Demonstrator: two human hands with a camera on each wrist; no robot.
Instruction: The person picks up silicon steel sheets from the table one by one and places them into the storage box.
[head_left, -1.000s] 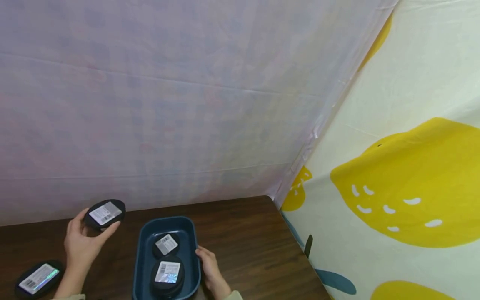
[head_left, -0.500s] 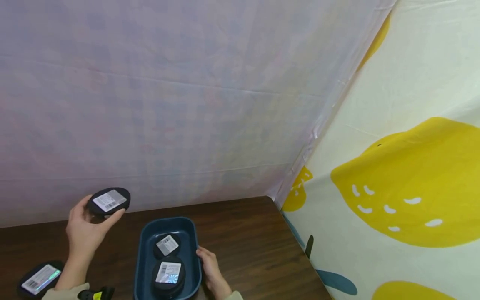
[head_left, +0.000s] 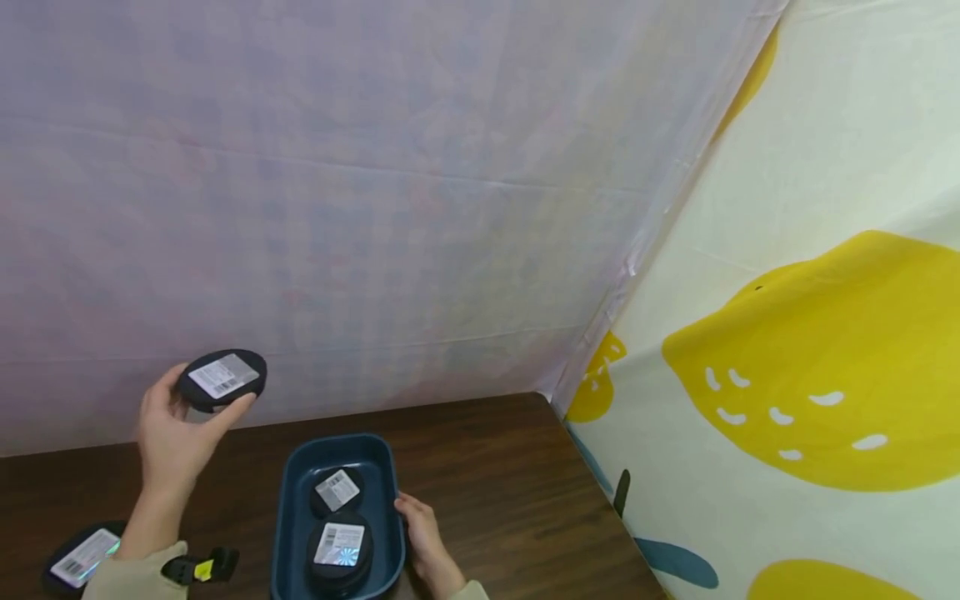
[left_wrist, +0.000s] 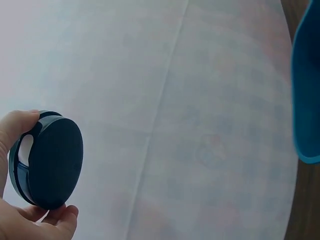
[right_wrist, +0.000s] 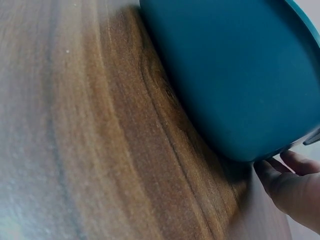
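In the head view my left hand (head_left: pixel 171 442) pinches a flat round black case (head_left: pixel 247 379) with a white barcode label, raised above the table's back edge. The left wrist view shows the case's plain dark face and its grooved rim, with something white in a side opening; what it contains I cannot tell. My right hand (head_left: pixel 427 543) grips the right side of a dark blue tray (head_left: pixel 286 508). Fingertips meet the tray wall (right_wrist: pixel 225 80) in the right wrist view. Inside the tray lie a smaller labelled black disc (head_left: pixel 322 500) and a larger one (head_left: pixel 337 573).
Another labelled black disc (head_left: pixel 78 562) lies on the brown wooden table (head_left: pixel 487 483) at the left, partly behind the left forearm. A pale checked cloth (head_left: pixel 420 250) hangs behind the table, and a lemon-print cloth (head_left: pixel 787 192) hangs to the right.
My left hand has lifted the black case higher and slightly to the right, bringing a wrist strap into view. My right hand stays at the tray.
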